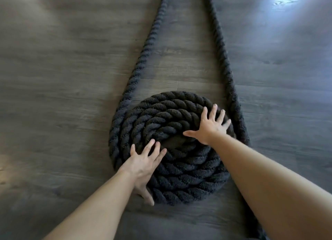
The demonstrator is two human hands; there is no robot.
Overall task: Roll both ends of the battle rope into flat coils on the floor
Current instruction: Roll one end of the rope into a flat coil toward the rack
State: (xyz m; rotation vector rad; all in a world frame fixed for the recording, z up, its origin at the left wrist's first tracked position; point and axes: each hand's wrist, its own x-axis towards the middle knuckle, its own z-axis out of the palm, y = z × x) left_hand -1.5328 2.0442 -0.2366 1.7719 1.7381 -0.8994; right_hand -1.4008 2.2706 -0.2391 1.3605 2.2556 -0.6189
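Both hands lie flat with fingers spread, gripping nothing: the left hand (pixel 143 165) on the near-left turns of the flat coil (pixel 170 146), the right hand (pixel 209 125) on its far-right turns. The thick, black, twisted battle rope (pixel 143 54) trails away across the grey wood-grain floor (pixel 53 78).

Both hands (pixel 143 164) on floor (pixel 53 96) coil (pixel 172 150)

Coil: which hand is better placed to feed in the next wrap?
Probably left. The left hand presses the coil on the side where the free strand joins; the right hand lies opposite.
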